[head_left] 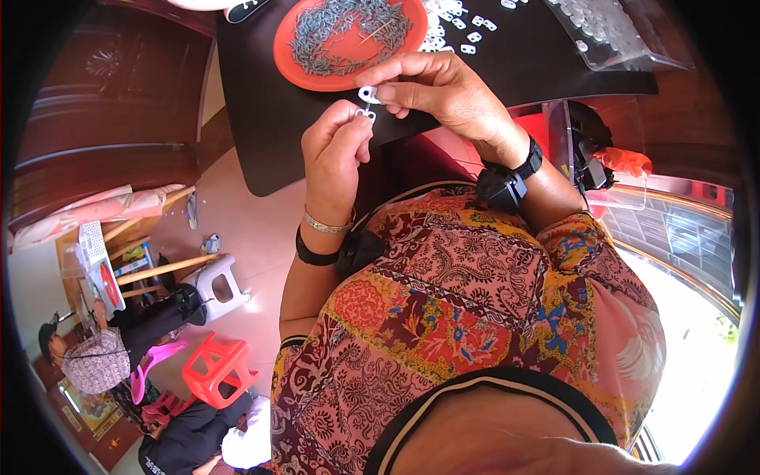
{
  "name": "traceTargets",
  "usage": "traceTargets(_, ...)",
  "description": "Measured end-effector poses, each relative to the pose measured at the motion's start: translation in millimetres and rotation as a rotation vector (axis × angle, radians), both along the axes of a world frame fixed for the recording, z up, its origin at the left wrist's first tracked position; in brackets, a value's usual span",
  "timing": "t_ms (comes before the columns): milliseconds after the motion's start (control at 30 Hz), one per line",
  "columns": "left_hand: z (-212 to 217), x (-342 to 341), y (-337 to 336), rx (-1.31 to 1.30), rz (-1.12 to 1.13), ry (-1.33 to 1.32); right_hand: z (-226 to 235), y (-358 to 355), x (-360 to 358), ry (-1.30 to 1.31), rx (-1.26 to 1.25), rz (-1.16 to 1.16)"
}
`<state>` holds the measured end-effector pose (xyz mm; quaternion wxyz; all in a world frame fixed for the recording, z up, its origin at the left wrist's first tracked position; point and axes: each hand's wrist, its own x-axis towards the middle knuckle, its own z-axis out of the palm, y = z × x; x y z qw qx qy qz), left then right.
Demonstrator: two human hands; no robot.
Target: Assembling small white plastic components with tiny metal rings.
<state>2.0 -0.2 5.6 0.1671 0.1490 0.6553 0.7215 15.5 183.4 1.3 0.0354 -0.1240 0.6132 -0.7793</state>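
Note:
My left hand (339, 146) pinches a small white two-holed plastic piece (365, 115) between thumb and fingertips. Just above it, my right hand (455, 95) grips a white ring-ended plastic piece (368, 94). A thin grey shank appears to link the two pieces, though it is too small to make out well. Both hands are close together over the near edge of the black table (265, 150). Right behind them lies a round orange-red plate (286, 65) holding a heap of small grey screws (317, 36).
Loose white two-holed pieces (474, 36) are scattered right of the plate. A clear box (633, 59) of translucent pieces stands at the far right. On the floor to the left are a red stool (214, 368) and a grey stool (226, 289). Other people (95, 360) sit at the lower left.

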Motion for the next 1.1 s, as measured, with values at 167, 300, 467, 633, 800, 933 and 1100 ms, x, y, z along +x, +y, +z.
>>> traceTargets(167,0,0,0,-0.075,-0.009,0.042,0,-4,1,0.06,0.071,-0.06)
traceTargets(300,2,1,1,-0.089,-0.017,0.055,0,-5,2,0.123,0.106,-0.069)
traceTargets(467,1,1,1,-0.093,-0.015,0.075,0,-6,3,0.11,0.119,-0.046)
traceTargets(633,-2,2,0,-0.08,-0.001,0.076,-2,-9,5,0.135,0.142,-0.046)
traceTargets(800,-1,2,3,0.007,0.006,0.035,-2,-12,8,0.115,0.1,-0.028)
traceTargets(933,-1,3,3,-0.02,-0.008,-0.029,-2,-11,8,0.184,0.175,-0.08)
traceTargets(1100,1,4,5,0.062,-0.043,-0.083,0,-4,5,0.312,0.308,-0.035)
